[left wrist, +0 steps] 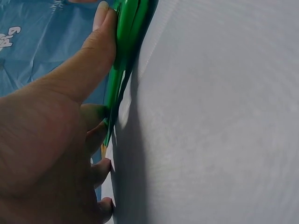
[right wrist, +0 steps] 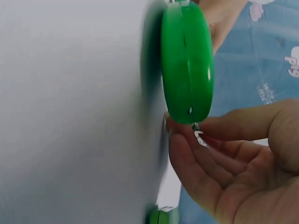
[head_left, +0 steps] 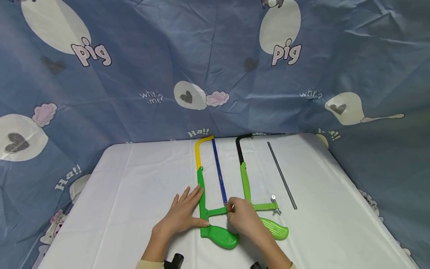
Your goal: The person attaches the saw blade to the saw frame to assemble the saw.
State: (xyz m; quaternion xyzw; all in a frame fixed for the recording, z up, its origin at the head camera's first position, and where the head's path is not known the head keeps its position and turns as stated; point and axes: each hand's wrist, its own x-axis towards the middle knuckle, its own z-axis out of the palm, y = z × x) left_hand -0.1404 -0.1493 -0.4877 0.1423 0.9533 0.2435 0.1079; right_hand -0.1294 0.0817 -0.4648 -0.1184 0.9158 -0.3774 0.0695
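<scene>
A hacksaw with a green frame (head_left: pixel 203 203), a yellow front bow (head_left: pixel 197 153) and a blue blade (head_left: pixel 220 172) lies on the white-covered table. My left hand (head_left: pixel 181 213) rests spread against the frame's left side, its thumb by the base of the green handle (head_left: pixel 222 237). At the blade's near end, my right hand (head_left: pixel 244 218) pinches a small metal wing nut (right wrist: pixel 199 136), mostly hidden by the fingers. In the left wrist view, the left thumb (left wrist: pixel 88 60) presses along the green frame (left wrist: pixel 124 42).
Just right lies a second hacksaw with a light green frame (head_left: pixel 246 183), black bow (head_left: pixel 239 147) and metal wing nut (head_left: pixel 277 212). A loose grey blade (head_left: pixel 282 175) lies farther right. Behind the table (head_left: pixel 141 179) hangs a blue printed cloth (head_left: pixel 235 112).
</scene>
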